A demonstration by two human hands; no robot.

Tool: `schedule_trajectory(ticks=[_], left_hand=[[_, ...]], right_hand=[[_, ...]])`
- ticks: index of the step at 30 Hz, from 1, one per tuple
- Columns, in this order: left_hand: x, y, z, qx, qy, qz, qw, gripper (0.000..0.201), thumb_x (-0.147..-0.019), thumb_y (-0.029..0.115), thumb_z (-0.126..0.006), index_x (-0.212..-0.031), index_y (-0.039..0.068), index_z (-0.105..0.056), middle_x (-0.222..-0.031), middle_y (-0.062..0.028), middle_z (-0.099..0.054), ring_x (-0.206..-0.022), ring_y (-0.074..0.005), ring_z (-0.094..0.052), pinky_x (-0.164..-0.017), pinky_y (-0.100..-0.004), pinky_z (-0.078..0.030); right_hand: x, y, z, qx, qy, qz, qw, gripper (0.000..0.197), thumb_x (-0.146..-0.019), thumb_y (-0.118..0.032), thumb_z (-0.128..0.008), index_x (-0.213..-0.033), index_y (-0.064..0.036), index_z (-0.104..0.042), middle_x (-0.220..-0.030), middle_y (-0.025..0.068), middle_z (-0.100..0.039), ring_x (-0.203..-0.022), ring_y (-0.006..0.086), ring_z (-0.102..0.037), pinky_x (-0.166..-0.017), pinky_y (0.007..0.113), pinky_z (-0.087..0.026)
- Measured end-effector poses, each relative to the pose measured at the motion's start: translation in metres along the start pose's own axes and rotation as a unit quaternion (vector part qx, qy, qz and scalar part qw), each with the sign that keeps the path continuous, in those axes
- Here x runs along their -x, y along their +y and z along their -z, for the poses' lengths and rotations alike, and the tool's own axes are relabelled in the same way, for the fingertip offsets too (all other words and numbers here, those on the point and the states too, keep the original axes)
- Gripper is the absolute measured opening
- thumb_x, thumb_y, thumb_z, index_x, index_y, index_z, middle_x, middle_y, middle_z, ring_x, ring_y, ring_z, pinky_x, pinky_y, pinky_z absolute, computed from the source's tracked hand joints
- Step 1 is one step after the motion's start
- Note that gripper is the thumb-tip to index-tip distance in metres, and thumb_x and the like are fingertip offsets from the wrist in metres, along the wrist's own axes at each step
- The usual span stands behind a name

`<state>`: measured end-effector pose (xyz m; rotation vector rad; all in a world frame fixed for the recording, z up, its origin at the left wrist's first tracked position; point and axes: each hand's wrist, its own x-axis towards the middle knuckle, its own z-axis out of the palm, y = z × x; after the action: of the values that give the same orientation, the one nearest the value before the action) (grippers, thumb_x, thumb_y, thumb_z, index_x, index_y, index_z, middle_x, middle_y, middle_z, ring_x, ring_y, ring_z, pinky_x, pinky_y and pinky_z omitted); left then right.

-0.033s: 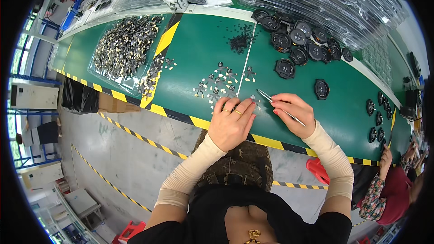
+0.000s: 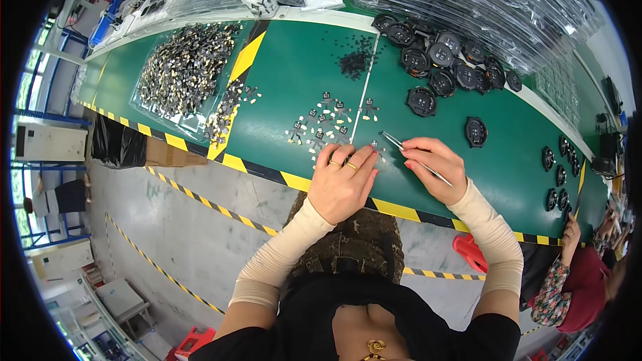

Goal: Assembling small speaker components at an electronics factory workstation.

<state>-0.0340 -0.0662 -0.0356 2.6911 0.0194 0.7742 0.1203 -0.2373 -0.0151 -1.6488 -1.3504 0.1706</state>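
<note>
My right hand (image 2: 438,168) grips a pair of silver tweezers (image 2: 431,172) between thumb and fingers, their tip pointing up and left just above the green table. Close by, my left hand (image 2: 342,184) rests at the table's front edge with its fingers bent and close together; what they hold, if anything, is hidden. A small dark part with pale tabs (image 2: 374,144) lies right beside the left fingertips. Several similar small parts (image 2: 321,120) are spread on the table just beyond that hand. Farther back sits a little heap of tiny black pieces (image 2: 354,63).
A clear tray (image 2: 144,97) heaped with small parts stands at left, some spilling beside it. Round black housings (image 2: 441,53) pile up at the back right; one housing (image 2: 476,132) lies alone. Stacked clear plastic trays (image 2: 468,7) stand behind. At far right is another person's hand (image 2: 570,232).
</note>
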Motion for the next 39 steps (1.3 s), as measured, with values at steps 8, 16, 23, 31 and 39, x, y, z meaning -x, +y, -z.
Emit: schedule_trajectory(ticks=[8,16,23,31,39], left_hand=[[0.0005,-0.0001,-0.0007,0.001,0.002,0.000,1.000,0.031,-0.080,0.012,-0.073,-0.109,0.005,-0.069,-0.116,-0.0007,-0.063,-0.099,-0.0216,-0.055,-0.094,-0.0422,-0.041],[0.0009,0.0002,-0.0002,0.003,0.004,0.002,1.000,0.031,-0.080,0.012,-0.073,-0.110,0.005,-0.069,-0.116,-0.0010,-0.063,-0.100,-0.0215,-0.054,-0.095,-0.0423,-0.041],[0.0006,0.0006,-0.0008,-0.006,0.005,0.002,1.000,0.030,-0.080,0.012,-0.073,-0.109,0.005,-0.070,-0.117,-0.0011,-0.064,-0.101,-0.0220,-0.054,-0.095,-0.0425,-0.041],[0.0008,0.0002,-0.0013,-0.010,0.010,-0.001,1.000,0.027,-0.080,0.011,-0.072,-0.106,0.005,-0.072,-0.117,-0.0012,-0.066,-0.099,-0.0218,-0.055,-0.095,-0.0419,-0.042],[0.0010,-0.0003,-0.0013,-0.006,0.004,0.000,1.000,0.028,-0.080,0.012,-0.072,-0.107,0.005,-0.071,-0.118,-0.0014,-0.065,-0.101,-0.0215,-0.054,-0.095,-0.0425,-0.041]], right_hand=[[0.0004,0.0057,-0.0026,-0.003,0.036,-0.023,0.999,0.021,-0.082,0.008,-0.069,-0.103,0.0051,-0.070,-0.109,0.0160,-0.067,-0.092,0.0248,-0.067,-0.077,0.031,-0.055],[0.0017,0.0046,0.0016,-0.048,-0.056,0.004,0.997,0.022,-0.083,0.007,-0.069,-0.105,0.0034,-0.070,-0.110,0.0160,-0.067,-0.093,0.0248,-0.068,-0.077,0.032,-0.056],[0.0014,0.0042,0.0008,-0.047,-0.064,0.012,0.997,0.022,-0.084,0.007,-0.069,-0.105,0.0031,-0.070,-0.111,0.0148,-0.067,-0.092,0.0242,-0.069,-0.077,0.032,-0.057],[0.0021,0.0007,0.0016,-0.047,-0.044,-0.030,0.997,0.019,-0.080,0.007,-0.071,-0.099,0.0048,-0.072,-0.109,0.0162,-0.068,-0.095,0.0247,-0.068,-0.079,0.032,-0.056],[0.0047,0.0075,0.0033,-0.054,-0.065,0.010,0.996,0.025,-0.082,0.009,-0.067,-0.106,0.0033,-0.071,-0.111,0.0157,-0.067,-0.094,0.0277,-0.069,-0.078,0.034,-0.057]])
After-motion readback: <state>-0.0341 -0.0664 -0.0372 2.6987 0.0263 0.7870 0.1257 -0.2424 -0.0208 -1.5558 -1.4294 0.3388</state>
